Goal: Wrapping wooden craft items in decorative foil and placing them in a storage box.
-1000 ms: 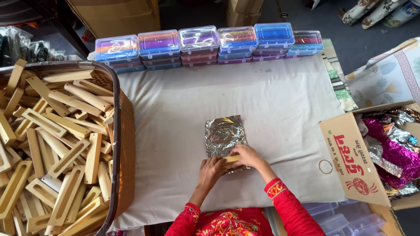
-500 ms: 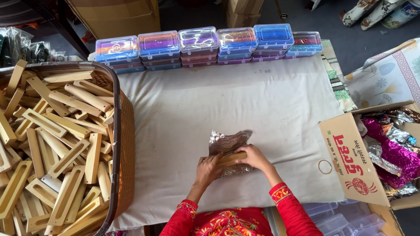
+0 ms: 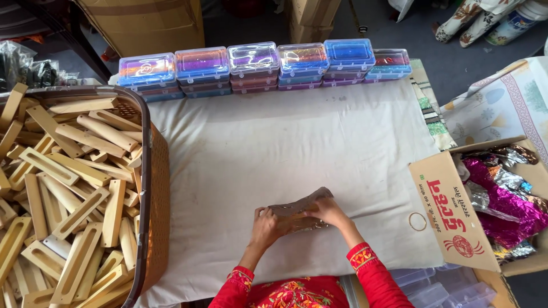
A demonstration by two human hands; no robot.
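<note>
While both hands pressed on the foil sheet, the wooden piece inside was almost fully hidden, so only the crumpled silver wrap showed, lying on the white cloth near the front edge, just before the person. The left hand held the left end of the bundle with its fingers curled and pressed together on the foil. The right hand lay on the right end, its fingers bent over the top edge and pinching the sheet down. The far edge of the foil was standing up a little and was not yet flat.

To do this wrapping well, I judged that the foil should be kept tight against the piece while it was rolled, with both hands moving evenly, so that one end would not run ahead. Thin foil tears easily at corners, so the pressure should be firm but not sharp.

The basket full of wooden pieces stood just beside the cloth on the left. A cardboard box with more coloured foil stood on the right, a rubber band beside it. A row of plastic boxes lined the far edge.
</note>
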